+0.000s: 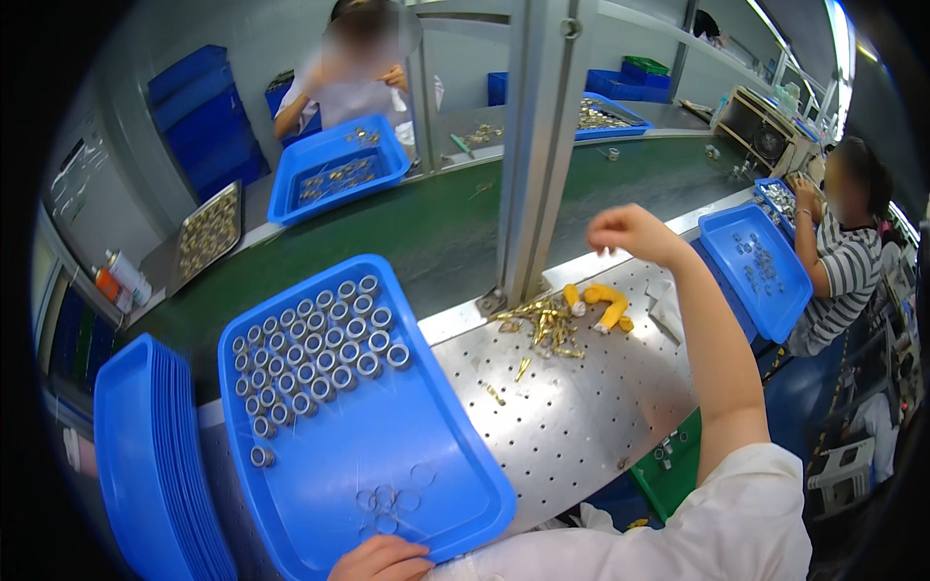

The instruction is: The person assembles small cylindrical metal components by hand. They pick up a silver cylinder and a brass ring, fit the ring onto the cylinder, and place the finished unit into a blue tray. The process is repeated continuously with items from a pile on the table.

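At the lower edge, my left hand (383, 560) rests on the near rim of a large blue tray (339, 445), fingers lying loosely over it. Close to those fingers are several thin rings (387, 499). Toward the tray's far side stand rows of short metal sleeves (321, 388). My right hand (630, 232) is raised over the far edge of the perforated metal worktop (581, 397), beside the green belt. Its fingers are loosely bent, with nothing visible in them. Below it lie a pile of brass-coloured slender pieces (547, 324) and yellow finger cots (610, 308).
A stack of blue trays (145, 455) stands at left. The green conveyor belt (436, 218) crosses behind a metal post (533, 145). Co-workers sit across the belt (363, 77) and at right (848, 242), near blue trays of parts (756, 261). A green bin (668, 470) sits below the worktop.
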`<action>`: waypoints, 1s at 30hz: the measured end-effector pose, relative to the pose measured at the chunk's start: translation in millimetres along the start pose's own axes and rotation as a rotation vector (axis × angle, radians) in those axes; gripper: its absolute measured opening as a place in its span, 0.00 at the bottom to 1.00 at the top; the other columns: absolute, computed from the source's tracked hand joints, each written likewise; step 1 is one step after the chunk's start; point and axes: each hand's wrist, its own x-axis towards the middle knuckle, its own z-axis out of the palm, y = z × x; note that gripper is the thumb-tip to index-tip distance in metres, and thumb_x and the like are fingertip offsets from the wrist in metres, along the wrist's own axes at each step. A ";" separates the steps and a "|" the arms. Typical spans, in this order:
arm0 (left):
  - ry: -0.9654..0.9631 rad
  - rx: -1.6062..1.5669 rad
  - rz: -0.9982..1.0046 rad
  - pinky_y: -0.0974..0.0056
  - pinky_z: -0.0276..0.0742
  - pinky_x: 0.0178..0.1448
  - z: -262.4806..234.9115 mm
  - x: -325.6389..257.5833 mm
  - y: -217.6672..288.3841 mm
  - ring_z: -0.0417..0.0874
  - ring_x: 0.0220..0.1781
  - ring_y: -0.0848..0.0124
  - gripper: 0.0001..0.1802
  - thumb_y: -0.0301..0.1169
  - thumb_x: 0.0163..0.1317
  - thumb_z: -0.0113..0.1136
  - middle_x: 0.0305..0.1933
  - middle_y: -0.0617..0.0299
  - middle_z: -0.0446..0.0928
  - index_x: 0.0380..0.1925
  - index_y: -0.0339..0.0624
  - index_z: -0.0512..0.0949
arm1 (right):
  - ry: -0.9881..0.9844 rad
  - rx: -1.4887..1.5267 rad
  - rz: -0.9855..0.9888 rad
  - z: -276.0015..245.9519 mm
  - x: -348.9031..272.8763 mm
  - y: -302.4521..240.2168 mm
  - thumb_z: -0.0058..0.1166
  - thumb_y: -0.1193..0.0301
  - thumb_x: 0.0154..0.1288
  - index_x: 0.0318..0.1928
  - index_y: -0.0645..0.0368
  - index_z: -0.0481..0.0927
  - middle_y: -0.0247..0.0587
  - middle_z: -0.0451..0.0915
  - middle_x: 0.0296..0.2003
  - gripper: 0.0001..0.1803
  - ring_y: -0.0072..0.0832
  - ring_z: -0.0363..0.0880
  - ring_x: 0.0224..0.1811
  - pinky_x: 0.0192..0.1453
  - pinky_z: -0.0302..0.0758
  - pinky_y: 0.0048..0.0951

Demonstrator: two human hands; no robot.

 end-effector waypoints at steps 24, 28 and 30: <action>0.020 0.056 -0.450 0.58 0.74 0.47 2.2 17.2 40.6 0.79 0.40 0.54 0.08 0.18 0.42 0.62 0.34 0.53 0.80 0.26 0.36 0.79 | 0.412 -0.351 -0.066 -10.9 184.3 84.5 0.47 0.78 0.57 0.46 0.59 0.66 0.61 0.77 0.38 0.15 0.55 0.76 0.45 0.47 0.72 0.46; 0.009 0.036 -0.447 0.58 0.73 0.48 2.7 21.1 38.7 0.79 0.41 0.54 0.08 0.18 0.43 0.61 0.34 0.52 0.80 0.27 0.36 0.79 | 0.727 -0.107 0.080 -101.1 181.0 176.8 0.46 0.78 0.56 0.35 0.53 0.80 0.45 0.80 0.34 0.11 0.38 0.79 0.40 0.44 0.74 0.33; 0.004 0.015 -0.516 0.58 0.73 0.48 2.1 24.4 43.4 0.79 0.41 0.54 0.08 0.18 0.43 0.61 0.34 0.51 0.79 0.27 0.36 0.79 | 0.806 -0.046 0.258 -113.7 174.4 186.8 0.46 0.77 0.54 0.37 0.53 0.81 0.44 0.80 0.36 0.12 0.38 0.78 0.43 0.49 0.72 0.33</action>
